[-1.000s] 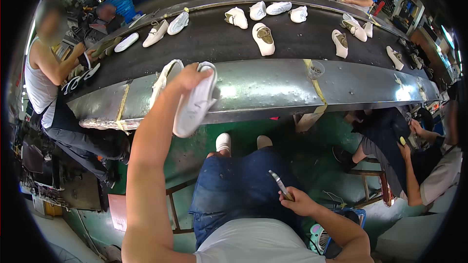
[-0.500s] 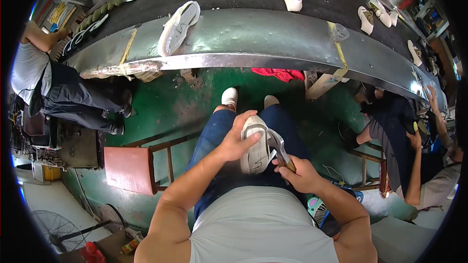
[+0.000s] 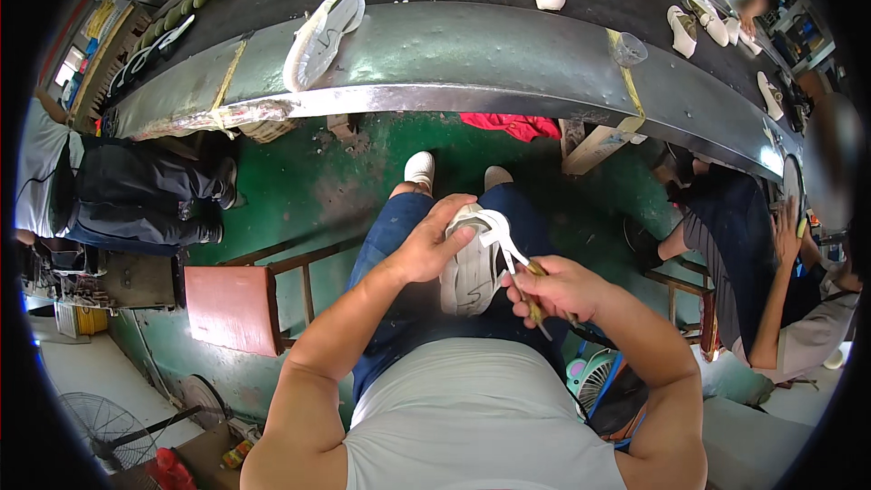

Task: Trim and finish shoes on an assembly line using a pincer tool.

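Note:
My left hand [image 3: 435, 243] grips a white shoe [image 3: 467, 289] at its far end, above my lap, thumb across the surface. The shoe's pale bottom faces up and bears a dark squiggle. In my right hand [image 3: 564, 289] are metal pincers [image 3: 537, 269] with yellowish-brown grips, fingers wrapped round the handles. The head of the pincers lies against the shoe's right edge. A bright curved shape there may be the jaws or a loose strip; I cannot tell. A small white strip sticks out lower on that edge.
Ahead runs a metal-edged bench [image 3: 408, 54] with a dark belt and several white shoes. Another marked shoe [image 3: 322, 41] rests on its near edge, a clear cup [image 3: 628, 49] farther right. A reddish stool [image 3: 231, 308] stands at left. People work on both sides.
My right hand has turned the pincers, and their handles are spread wider. A bright curved shape now shows at the shoe's upper right edge. My view has shifted slightly.

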A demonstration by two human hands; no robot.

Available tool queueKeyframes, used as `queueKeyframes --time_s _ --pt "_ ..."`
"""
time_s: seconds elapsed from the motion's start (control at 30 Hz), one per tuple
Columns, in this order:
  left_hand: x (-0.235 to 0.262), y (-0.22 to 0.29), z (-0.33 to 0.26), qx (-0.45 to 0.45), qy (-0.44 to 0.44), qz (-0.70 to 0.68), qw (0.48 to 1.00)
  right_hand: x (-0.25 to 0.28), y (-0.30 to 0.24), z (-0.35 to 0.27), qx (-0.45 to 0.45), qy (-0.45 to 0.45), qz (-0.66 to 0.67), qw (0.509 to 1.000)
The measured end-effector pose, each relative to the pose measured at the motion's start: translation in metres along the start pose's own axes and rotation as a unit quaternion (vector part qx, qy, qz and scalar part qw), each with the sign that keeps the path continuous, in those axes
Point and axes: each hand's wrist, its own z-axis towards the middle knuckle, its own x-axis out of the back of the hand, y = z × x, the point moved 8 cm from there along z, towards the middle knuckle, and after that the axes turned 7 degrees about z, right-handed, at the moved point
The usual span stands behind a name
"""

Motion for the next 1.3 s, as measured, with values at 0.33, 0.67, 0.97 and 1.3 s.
queueKeyframes --time_s 0.33,0.67,0.97,1.3 --pt "0.018 -0.072 0.024 0.104 0.092 -0.095 0.986 0.040 -0.010 0.085 0.333 0.232 -0.483 0.776" --pt "0.001 -0.090 0.020 0.228 -0.012 -0.257 0.939 0.036 -0.012 0.078 0.328 0.262 -0.510 0.751" --pt "0.001 -0.066 0.021 0.220 -0.008 -0.133 0.966 0.040 -0.025 0.069 0.045 0.054 -0.227 0.971" --pt "-0.004 -0.079 0.026 0.218 -0.015 -0.138 0.966 0.049 -0.025 0.066 -0.028 0.025 -0.192 0.981"
